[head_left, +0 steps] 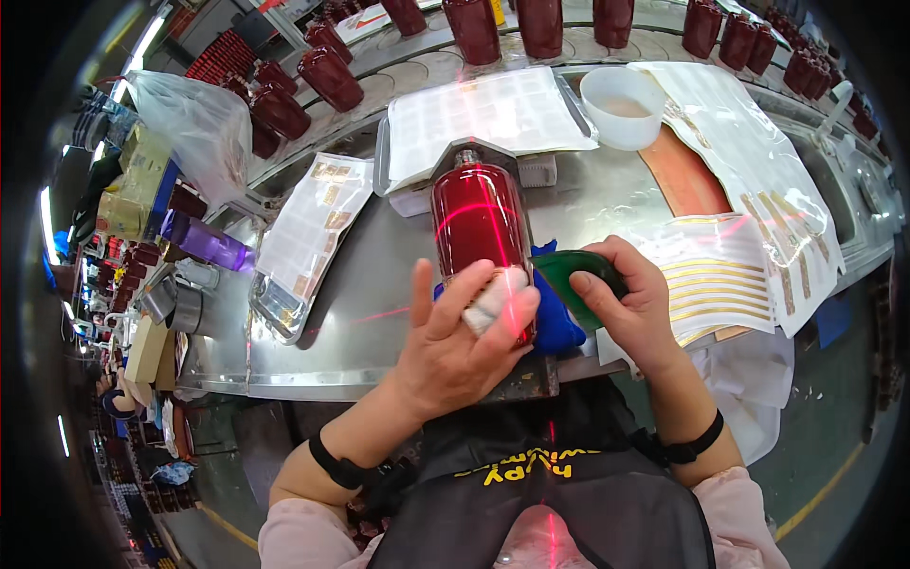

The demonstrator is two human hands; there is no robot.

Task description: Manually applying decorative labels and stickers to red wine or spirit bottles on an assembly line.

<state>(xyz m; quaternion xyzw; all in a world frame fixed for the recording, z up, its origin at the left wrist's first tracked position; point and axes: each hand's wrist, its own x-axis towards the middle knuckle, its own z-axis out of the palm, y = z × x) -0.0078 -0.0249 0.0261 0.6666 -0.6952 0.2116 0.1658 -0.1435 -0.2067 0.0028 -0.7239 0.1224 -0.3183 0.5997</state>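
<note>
A glossy dark-red glass bottle (pixel 479 213) lies in front of me, its neck pointing away and resting in a dark angular holder (pixel 507 156). My left hand (pixel 445 356) presses a wadded white cloth (pixel 495 299) onto the near end of the bottle, its fingers partly around the wad. To the right of the bottle, my right hand (pixel 633 303) grips a flat green scraper (pixel 569 270) between thumb and fingers, the blade tilted toward the bottle. Blue cloth (pixel 561 322) shows beside the bottle, under the scraper.
Behind the bottle is a tray with white sheets (pixel 483 114); another sheet-covered tray (pixel 313 232) lies left. A white plastic bowl (pixel 623 106) stands back right, near sheets with gold strips (pixel 716 280). Red bottles (pixel 469 28) line the conveyor (pixel 436 64) beyond. A purple bottle (pixel 204 239) is far left.
</note>
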